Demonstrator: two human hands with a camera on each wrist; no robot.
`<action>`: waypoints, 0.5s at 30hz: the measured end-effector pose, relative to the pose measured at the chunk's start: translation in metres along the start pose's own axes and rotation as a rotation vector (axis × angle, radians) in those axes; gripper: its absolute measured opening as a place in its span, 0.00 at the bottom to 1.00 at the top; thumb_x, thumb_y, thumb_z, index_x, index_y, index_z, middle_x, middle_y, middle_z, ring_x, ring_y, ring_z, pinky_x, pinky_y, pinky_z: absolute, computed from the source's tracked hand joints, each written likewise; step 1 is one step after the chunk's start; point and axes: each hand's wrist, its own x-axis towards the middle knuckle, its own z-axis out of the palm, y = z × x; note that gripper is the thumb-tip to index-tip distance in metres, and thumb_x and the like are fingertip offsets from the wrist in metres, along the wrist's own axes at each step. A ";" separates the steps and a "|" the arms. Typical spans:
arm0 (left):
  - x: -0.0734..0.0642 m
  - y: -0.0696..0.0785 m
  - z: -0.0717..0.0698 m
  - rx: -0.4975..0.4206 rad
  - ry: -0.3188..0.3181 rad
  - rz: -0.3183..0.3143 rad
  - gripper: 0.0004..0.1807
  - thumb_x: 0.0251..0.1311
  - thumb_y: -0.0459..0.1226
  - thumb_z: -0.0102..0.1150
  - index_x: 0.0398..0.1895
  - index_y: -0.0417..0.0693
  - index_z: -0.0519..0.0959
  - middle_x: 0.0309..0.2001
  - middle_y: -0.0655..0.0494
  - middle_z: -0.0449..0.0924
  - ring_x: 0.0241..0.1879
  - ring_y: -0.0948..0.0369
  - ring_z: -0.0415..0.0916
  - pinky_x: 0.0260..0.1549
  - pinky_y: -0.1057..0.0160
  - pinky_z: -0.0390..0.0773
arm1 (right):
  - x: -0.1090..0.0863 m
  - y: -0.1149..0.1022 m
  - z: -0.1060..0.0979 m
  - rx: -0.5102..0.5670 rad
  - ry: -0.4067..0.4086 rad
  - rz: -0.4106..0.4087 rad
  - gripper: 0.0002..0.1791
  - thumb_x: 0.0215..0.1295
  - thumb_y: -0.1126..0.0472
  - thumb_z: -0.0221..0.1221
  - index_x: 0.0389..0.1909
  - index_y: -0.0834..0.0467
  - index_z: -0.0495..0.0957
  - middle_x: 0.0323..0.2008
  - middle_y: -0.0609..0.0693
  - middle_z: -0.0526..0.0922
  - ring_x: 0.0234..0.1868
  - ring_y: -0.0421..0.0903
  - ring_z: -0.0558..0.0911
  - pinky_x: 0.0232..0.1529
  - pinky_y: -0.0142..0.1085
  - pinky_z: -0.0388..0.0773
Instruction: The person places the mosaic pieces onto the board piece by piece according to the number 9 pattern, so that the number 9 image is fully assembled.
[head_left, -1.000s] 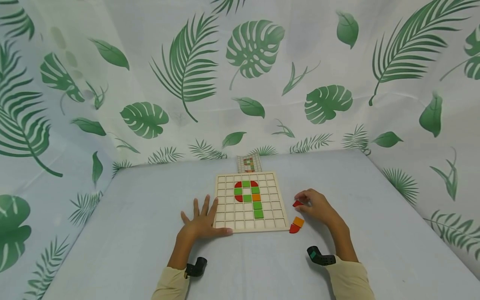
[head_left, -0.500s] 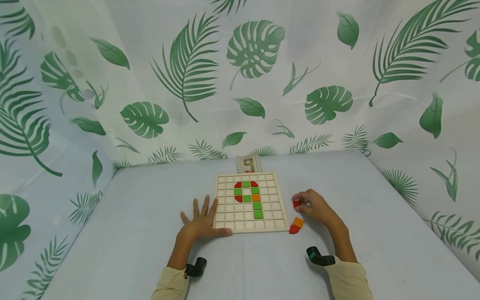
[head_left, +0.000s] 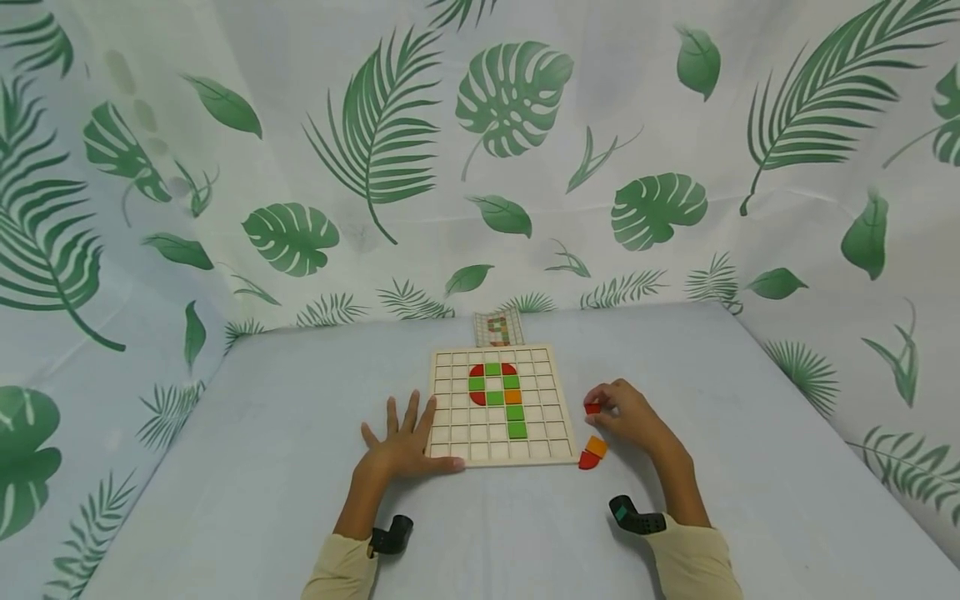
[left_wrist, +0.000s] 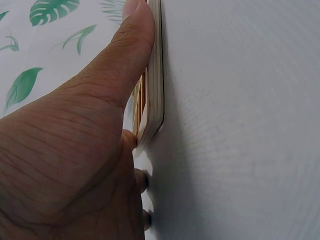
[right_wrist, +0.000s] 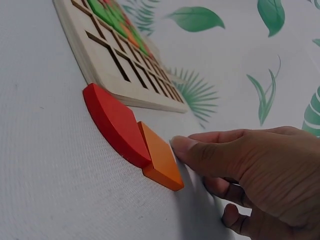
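Note:
A square wooden grid board [head_left: 457,433] lies on the table, with green, red and orange tiles forming a 9 shape in its cells. My left hand [head_left: 403,450] spreads its fingers at the board's near left corner. Its thumb lies along the near edge, as the left wrist view also shows against the board's side [left_wrist: 156,95]. Right of the board, my right hand [head_left: 628,414] pinches a small red tile [head_left: 592,409] between thumb and fingers; that tile is hidden in the right wrist view. Nearer me, a rounded red tile [right_wrist: 117,125] touches an orange square tile [right_wrist: 162,157].
A small pattern card [head_left: 483,333] showing a similar 9 leans or lies behind the board's far edge. Leaf-printed cloth [head_left: 360,275] rises behind and at both sides. Pale cloth covers the table [head_left: 300,375]. Black wrist devices sit on both forearms.
The red tile has turned between my right fingers, and that hand has shifted very slightly left. My left hand and the board stay in place.

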 end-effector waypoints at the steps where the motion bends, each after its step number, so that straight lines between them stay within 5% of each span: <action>1: 0.000 0.000 0.000 0.000 -0.001 -0.001 0.64 0.45 0.72 0.60 0.79 0.54 0.43 0.80 0.45 0.32 0.76 0.36 0.23 0.60 0.20 0.33 | 0.001 0.000 0.000 -0.005 -0.005 -0.005 0.11 0.59 0.65 0.67 0.41 0.61 0.79 0.38 0.55 0.75 0.40 0.49 0.77 0.48 0.48 0.78; 15: -0.001 -0.001 -0.002 0.001 -0.006 0.012 0.63 0.46 0.71 0.59 0.79 0.53 0.43 0.80 0.45 0.31 0.76 0.35 0.23 0.59 0.19 0.33 | 0.001 -0.004 -0.001 -0.039 -0.035 -0.022 0.10 0.58 0.65 0.68 0.39 0.60 0.79 0.35 0.53 0.76 0.37 0.47 0.76 0.44 0.44 0.78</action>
